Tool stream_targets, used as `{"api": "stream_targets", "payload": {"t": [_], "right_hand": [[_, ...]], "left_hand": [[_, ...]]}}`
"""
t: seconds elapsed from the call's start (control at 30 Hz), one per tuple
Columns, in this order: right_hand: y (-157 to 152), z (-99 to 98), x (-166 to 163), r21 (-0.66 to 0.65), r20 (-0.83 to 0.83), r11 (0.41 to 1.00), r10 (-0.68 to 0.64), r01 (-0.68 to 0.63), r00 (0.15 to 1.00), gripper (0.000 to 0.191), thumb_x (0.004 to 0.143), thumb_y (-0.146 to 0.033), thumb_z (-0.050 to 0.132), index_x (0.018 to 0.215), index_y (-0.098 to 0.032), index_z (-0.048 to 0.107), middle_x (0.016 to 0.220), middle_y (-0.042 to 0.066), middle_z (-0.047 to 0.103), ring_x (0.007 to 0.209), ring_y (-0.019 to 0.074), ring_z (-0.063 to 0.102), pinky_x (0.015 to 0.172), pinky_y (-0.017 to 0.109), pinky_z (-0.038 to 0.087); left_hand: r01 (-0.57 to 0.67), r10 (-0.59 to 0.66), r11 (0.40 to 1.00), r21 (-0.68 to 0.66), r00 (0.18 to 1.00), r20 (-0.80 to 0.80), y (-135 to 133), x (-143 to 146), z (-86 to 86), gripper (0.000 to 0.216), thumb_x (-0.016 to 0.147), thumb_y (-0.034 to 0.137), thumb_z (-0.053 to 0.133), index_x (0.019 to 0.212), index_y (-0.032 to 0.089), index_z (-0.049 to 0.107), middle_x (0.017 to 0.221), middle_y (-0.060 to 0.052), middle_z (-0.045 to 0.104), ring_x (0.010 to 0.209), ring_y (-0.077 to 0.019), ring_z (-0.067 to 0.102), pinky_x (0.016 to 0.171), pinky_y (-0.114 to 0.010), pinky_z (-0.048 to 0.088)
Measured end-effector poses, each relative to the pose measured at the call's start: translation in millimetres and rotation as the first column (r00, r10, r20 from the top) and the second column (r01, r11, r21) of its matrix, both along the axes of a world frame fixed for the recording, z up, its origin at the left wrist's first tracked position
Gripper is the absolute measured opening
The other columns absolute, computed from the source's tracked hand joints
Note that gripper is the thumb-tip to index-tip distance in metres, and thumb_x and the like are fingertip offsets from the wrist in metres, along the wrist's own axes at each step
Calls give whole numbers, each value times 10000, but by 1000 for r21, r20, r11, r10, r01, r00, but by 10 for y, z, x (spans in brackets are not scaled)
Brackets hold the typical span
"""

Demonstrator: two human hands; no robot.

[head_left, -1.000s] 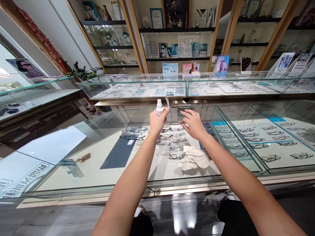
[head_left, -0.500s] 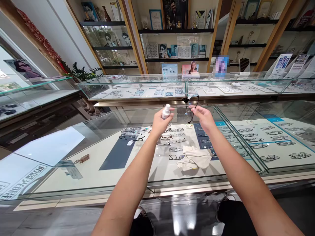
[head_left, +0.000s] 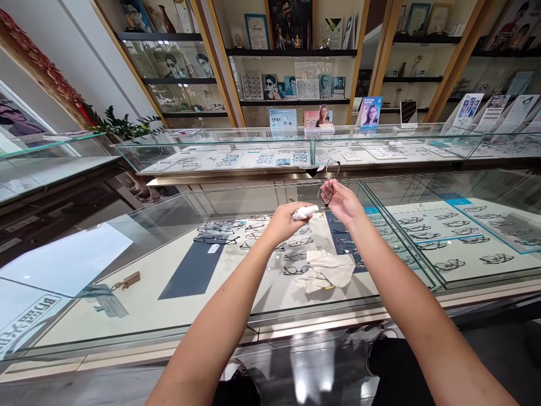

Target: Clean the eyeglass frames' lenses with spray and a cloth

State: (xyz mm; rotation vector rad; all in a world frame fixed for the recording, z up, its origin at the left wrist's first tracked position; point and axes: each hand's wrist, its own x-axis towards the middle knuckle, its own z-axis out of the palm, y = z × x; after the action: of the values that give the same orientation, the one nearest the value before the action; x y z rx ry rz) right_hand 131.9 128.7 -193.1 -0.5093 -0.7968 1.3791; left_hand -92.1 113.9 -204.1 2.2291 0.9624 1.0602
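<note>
My left hand (head_left: 284, 222) is closed around a small white spray bottle (head_left: 305, 212), tipped onto its side so that its top points right toward the glasses. In my right hand (head_left: 344, 203) is a pair of dark-rimmed eyeglasses (head_left: 332, 171), pinched at the frame and turned on end above the glass counter. The two hands are close together, with a small gap between the bottle and the glasses. Below them a crumpled cream cloth (head_left: 332, 270) lies on the counter, touched by neither hand.
Beneath the glass top of the display case (head_left: 236, 321) several rows of eyeglasses (head_left: 216, 239) show. A brown keychain (head_left: 128, 279) lies at the left. Another glass showcase (head_left: 228, 172) runs across behind, with small posters (head_left: 370, 113) standing on it.
My left hand has tipped the spray bottle from upright to lying sideways, toward the glasses. My right hand has turned the glasses slightly. The whole view has shifted a little.
</note>
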Motion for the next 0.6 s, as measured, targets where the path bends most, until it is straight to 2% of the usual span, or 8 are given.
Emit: {"api": "stream_targets", "payload": {"t": [0.13, 0.27, 0.37, 0.47, 0.6], "right_hand": [[43, 25, 92, -35, -94, 999, -16, 13, 995, 180, 885, -299, 924, 873, -263, 748, 882, -51, 813, 870, 119, 781, 842, 256, 629], [79, 47, 224, -55, -185, 998, -27, 17, 982, 171, 906, -280, 899, 871, -269, 732, 838, -67, 804, 837, 115, 782, 805, 255, 636], [110, 49, 332, -66, -205, 996, -66, 53, 977, 165, 928, -280, 873, 872, -275, 718, 833, -74, 806, 814, 113, 781, 780, 253, 637], [140, 31, 410, -73, -188, 994, -94, 82, 978, 158, 944, -296, 853, 878, -276, 711, 826, -79, 803, 814, 112, 782, 782, 249, 629], [165, -1, 459, -36, -152, 995, -102, 98, 983, 201, 914, -342, 891, 873, -281, 703, 823, -82, 794, 828, 119, 784, 801, 267, 643]], "left_hand": [[-9, 10, 998, -56, 1000, 25, -44, 32, 8, 424, 928, 485, 725, 1247, 216, 798, 1210, -80, 813, 1006, -255, 717, 891, -318, 514], [-62, 70, 992, -108, 995, 72, -82, 54, 30, 583, 992, 530, 628, 1469, 205, 552, 1227, -79, 709, 994, -232, 637, 897, -322, 487], [-144, 144, 985, -96, 990, -9, -63, 70, 8, 425, 1063, 516, 481, 1350, 210, 542, 1194, -93, 635, 1084, -263, 587, 983, -381, 471], [-166, 162, 986, -22, 977, -142, -42, 90, -28, 300, 1039, 464, 547, 1220, 234, 609, 1197, -98, 611, 1165, -299, 562, 1039, -425, 445], [-155, 141, 987, -32, 954, -266, -45, 111, -77, 211, 998, 412, 649, 1120, 242, 618, 1112, -85, 711, 1073, -315, 610, 1004, -445, 419]]}}
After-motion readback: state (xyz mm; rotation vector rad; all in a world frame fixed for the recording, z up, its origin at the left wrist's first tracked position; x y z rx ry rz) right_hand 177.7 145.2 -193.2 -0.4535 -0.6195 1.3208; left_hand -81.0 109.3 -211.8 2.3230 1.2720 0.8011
